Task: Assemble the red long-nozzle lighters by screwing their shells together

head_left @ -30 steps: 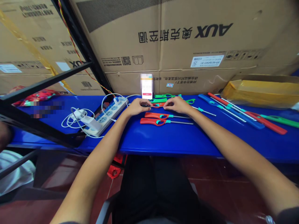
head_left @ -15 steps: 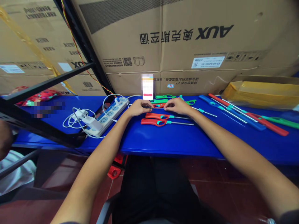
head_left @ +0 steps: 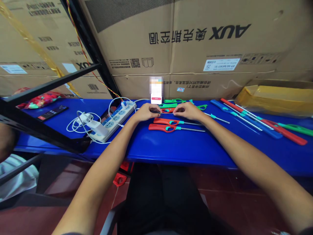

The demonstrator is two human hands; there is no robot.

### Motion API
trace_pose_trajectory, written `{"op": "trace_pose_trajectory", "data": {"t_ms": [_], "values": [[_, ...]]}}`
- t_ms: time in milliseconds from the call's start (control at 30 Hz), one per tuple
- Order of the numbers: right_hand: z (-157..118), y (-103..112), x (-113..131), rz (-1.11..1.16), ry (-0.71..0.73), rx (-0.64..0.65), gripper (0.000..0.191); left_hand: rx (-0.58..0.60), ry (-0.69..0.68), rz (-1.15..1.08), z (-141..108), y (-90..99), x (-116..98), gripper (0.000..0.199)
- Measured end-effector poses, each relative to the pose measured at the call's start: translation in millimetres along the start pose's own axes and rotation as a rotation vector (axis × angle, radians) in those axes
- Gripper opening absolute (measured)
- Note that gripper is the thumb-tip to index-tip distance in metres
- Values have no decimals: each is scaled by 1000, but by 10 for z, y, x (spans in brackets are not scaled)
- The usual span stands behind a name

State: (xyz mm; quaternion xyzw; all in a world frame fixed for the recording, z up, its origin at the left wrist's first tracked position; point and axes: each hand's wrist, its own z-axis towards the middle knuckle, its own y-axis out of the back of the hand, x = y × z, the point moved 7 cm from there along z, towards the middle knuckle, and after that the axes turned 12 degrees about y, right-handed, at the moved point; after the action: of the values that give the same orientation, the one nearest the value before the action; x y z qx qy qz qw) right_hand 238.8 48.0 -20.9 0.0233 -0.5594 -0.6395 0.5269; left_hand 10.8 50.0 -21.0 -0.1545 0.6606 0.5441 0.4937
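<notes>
**Both hands pinch a slim red utility lighter (head_left: 168, 110) above the blue desk (head_left: 186, 148).**
The left hand (head_left: 146, 112) closes narrowly on the lighter's dark, thin end (too small to make out clearly), while the right hand (head_left: 187, 111) pinches near its red handle. Two more red lighters (head_left: 166, 128) lie just below, green lighters (head_left: 171, 105) just beyond; a power strip (head_left: 114, 118) sits left, and a phone (head_left: 156, 89) stands behind.
</notes>
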Motion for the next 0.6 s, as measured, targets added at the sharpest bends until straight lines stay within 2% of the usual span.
{"op": "trace_pose_trajectory", "data": {"t_ms": [600], "values": [[-1,-17,-9,-48,14,31,13,0,6,0,-13,-5,-14,25]]}}
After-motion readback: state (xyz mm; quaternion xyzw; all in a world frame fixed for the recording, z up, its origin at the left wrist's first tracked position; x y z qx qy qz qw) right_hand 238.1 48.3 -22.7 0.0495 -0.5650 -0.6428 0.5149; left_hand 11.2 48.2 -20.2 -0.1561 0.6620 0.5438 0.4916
